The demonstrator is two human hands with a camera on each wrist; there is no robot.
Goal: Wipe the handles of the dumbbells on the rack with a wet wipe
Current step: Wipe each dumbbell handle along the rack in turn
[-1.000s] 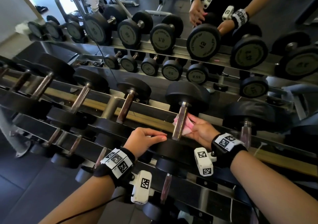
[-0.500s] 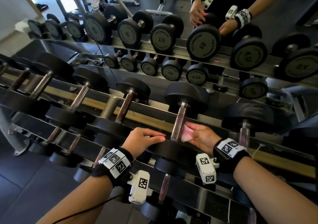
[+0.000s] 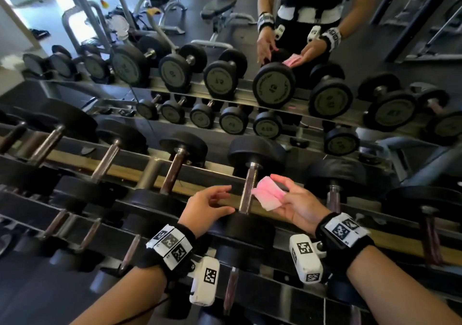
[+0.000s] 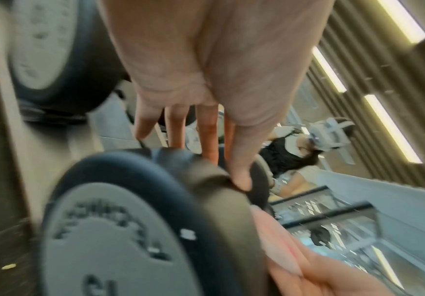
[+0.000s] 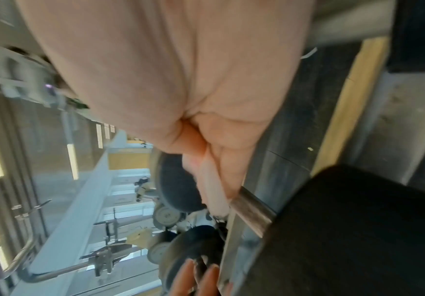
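Observation:
On the rack's upper rail lies a black dumbbell with a steel handle (image 3: pixel 248 189) between its two heads. My right hand (image 3: pixel 280 189) pinches a pink wet wipe (image 3: pixel 267 196) just to the right of that handle; the wipe's left edge is at the bar. In the right wrist view the wipe (image 5: pixel 212 192) hangs from my right hand (image 5: pixel 214 180) beside the handle (image 5: pixel 252 208). My left hand (image 3: pixel 231 198) hovers left of the handle with straight fingers. In the left wrist view the thumb of my left hand (image 4: pixel 201 152) touches the near dumbbell head (image 4: pixel 120 236).
More dumbbells (image 3: pixel 172 172) lie along the rack rails (image 3: pixel 120 172) to the left and right, and smaller ones on a lower tier (image 3: pixel 232 287). A mirror behind shows the rack, the person's hands and gym machines (image 3: pixel 225 7).
My right hand has drawn the wipe off the handle to the right, so the wipe now shows unfolded. My left hand's fingers have straightened. The head view has tilted up.

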